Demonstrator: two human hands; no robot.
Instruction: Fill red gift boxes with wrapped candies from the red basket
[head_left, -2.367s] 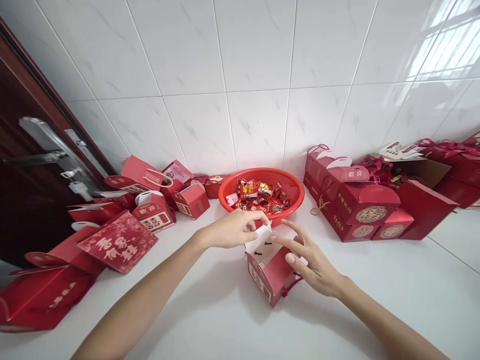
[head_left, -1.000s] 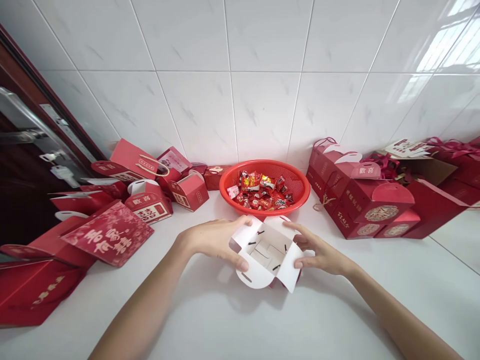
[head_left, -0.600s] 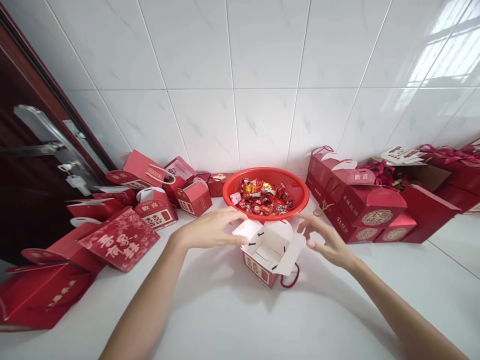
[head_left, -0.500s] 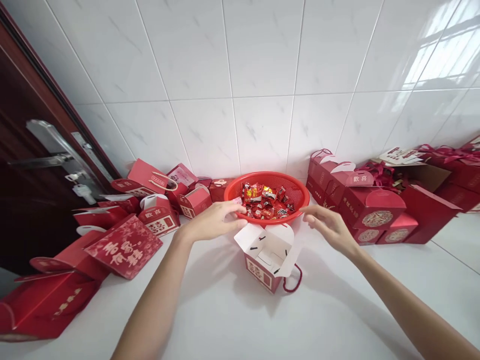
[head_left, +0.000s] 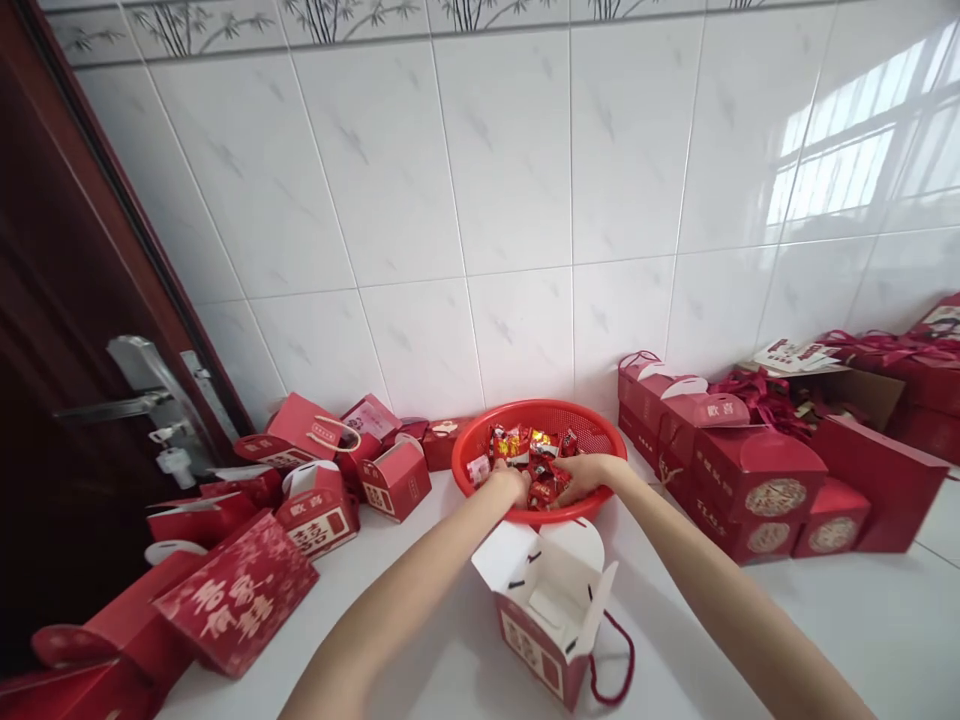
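Both hands reach into a red plastic basket [head_left: 498,510] of wrapped candies [head_left: 546,480] in front of the tiled wall. My left hand [head_left: 510,482] is at the basket's left part, its fingers mostly hidden among the candies. On the right side of the basket, my right hand [head_left: 589,474] has its fingers apart, touching the red wrappers; nothing is clearly held. Just in front of the basket stands an open red box [head_left: 536,640] with a white inside, its flaps raised and a dark red cord [head_left: 628,670] lying at its right.
Several red gift boxes [head_left: 240,590] line the left side beside a dark door [head_left: 67,300] with a handle and keys. More red boxes [head_left: 750,480] are stacked on the right, with ribbons and an open carton [head_left: 866,390] behind them.
Both hands have moved from the basket's outer rim inward and down into the candies. The view has tilted up, showing more of the wall, and the open box appears lower.
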